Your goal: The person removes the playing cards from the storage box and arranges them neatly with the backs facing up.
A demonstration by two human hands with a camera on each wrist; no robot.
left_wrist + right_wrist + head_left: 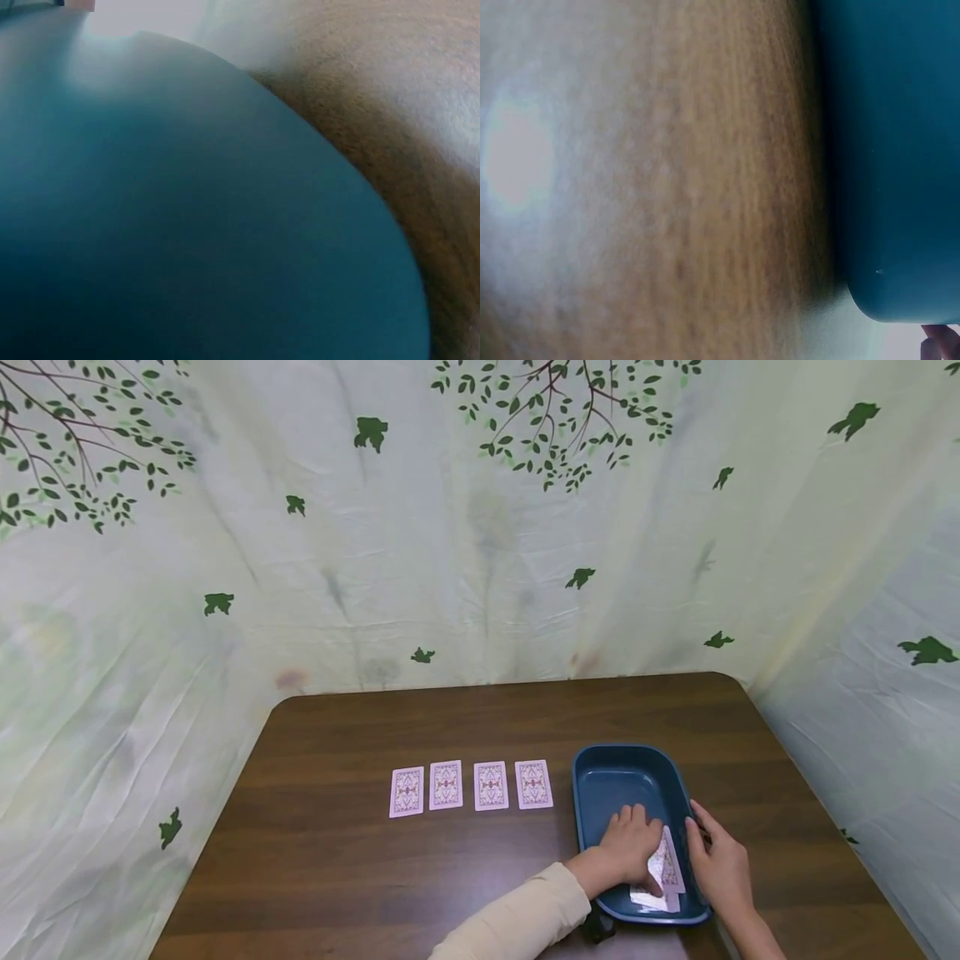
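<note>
In the head view a dark blue tray (626, 756) stands at the right of the table, with several patterned playing cards (672, 868) loosely overlapping in its near right part. My left hand (628, 843) reaches into it from the left, thumb over the cards and fingers bent downward. The fingertips are hidden, so I cannot tell whether they pinch a card. My right hand (723, 864) grips the tray's right rim. The blue tray wall (210, 210) fills much of the left wrist view, and the tray's side (900, 165) shows in the right wrist view.
Left of the tray, several face-down cards (491, 786) lie in a spaced row on the brown wooden table (337, 877). A small black object (598, 927) sits by the tray's near left corner. A leaf-patterned curtain (465, 543) hangs behind the table.
</note>
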